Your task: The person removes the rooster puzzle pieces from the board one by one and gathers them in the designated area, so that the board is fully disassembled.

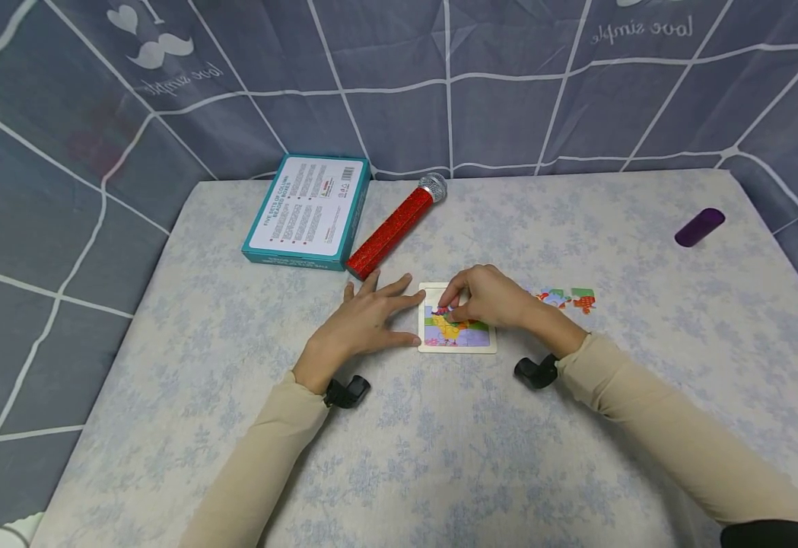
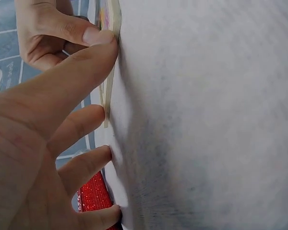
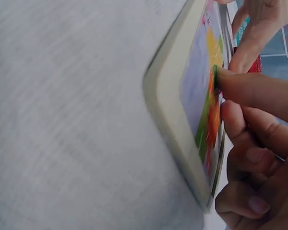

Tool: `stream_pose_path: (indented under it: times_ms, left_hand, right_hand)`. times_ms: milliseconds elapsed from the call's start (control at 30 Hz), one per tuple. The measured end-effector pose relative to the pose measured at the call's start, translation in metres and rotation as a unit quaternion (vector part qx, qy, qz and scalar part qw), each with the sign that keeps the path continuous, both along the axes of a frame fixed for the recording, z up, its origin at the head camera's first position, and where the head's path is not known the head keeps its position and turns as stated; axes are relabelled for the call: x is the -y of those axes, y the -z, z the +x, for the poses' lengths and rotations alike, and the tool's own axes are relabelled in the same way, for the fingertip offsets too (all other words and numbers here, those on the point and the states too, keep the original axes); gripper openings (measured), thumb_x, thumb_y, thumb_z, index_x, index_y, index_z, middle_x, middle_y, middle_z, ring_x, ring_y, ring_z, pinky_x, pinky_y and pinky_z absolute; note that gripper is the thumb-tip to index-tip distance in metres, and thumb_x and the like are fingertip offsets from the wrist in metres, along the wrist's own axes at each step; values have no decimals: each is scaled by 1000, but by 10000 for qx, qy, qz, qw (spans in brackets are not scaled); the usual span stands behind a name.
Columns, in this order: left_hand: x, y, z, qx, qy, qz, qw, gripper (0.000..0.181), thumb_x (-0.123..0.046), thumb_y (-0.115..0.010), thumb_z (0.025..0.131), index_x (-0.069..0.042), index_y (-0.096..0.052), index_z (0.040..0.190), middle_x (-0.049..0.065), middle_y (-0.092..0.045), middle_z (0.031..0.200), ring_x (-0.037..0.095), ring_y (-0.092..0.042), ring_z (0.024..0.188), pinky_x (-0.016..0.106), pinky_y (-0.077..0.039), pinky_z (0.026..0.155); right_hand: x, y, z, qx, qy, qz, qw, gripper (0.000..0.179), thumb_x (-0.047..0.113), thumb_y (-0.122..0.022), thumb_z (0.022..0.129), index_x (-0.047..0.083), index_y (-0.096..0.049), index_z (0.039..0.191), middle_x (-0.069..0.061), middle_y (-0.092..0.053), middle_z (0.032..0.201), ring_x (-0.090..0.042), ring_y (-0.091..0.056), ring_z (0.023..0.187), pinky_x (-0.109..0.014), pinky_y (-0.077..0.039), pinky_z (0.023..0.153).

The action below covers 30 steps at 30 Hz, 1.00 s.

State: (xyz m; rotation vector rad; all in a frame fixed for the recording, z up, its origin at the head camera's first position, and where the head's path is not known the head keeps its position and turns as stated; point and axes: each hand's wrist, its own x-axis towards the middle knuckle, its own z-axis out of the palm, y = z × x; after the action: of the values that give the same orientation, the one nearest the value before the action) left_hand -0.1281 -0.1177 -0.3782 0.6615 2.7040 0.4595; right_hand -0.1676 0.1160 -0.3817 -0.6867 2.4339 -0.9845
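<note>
A small picture puzzle board [image 1: 457, 350] with a pale rim lies on the table, its lower part filled with a yellow, green and purple picture. My left hand [image 1: 364, 320] spreads its fingers at the board's left side; thumb and index fingertip touch the rim [image 2: 114, 21]. Over the board, my right hand [image 1: 491, 297] pinches a small puzzle piece [image 3: 215, 75] with a green edge between thumb and finger, low against the picture. Most of that piece is hidden by the fingers. Loose puzzle pieces [image 1: 583, 299] lie to the right, partly behind the right wrist.
Behind the left hand lie a teal and white box [image 1: 306, 205] and a red glittery microphone [image 1: 395, 228], whose lower end is close to the left fingertips. A dark purple cylinder [image 1: 700, 227] lies at the far right. A grey curtain [image 1: 399, 122] hangs along the table's back edge.
</note>
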Motion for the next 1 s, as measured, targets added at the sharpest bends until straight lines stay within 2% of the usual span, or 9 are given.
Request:
stream_pose_path:
  times_ms: [100,267,467,733,1000]
  left_hand:
    - [0,0,0,7,-3,19,10000,72,-50,-75,83,-27,-49,146,2,-29,159,48,-8,146,77,-9,104]
    - [-1,0,-1,40,-4,-14,10000,71,-51,-74,83,-27,-49,146,2,-28,160,47,-8,146,78,-9,103]
    - [-6,0,-1,-118,-86,-162,9998,68,-55,-69,85,-27,-52,144,3,-32,158,51,-15,143,80,-15,100]
    - [-11,1,1,-357,-303,-87,9989,69,-53,-77,79,-22,-59,138,9,-40,153,56,-23,139,82,-19,95]
    - [-14,-2,0,-188,-383,-107,9990,69,-51,-78,80,-23,-57,140,8,-37,155,55,-21,140,82,-17,96]
  right_hand:
    - [2,-2,1,40,75,47,10000,11,10,-78,81,14,-78,92,3,-66,76,-16,-55,69,-31,-43,65]
    - [3,-4,2,57,142,98,9998,11,10,-79,81,13,-77,91,3,-65,71,-14,-55,64,-30,-42,61]
    - [3,-4,2,40,118,96,9999,11,11,-80,81,13,-77,91,3,-66,73,-14,-55,66,-30,-43,63]
    - [4,-1,0,106,23,50,9999,11,11,-78,82,11,-77,93,2,-66,76,-15,-55,67,-30,-43,62]
    - [3,-2,0,80,2,40,10000,10,12,-78,83,12,-76,93,2,-66,76,-15,-56,67,-31,-44,64]
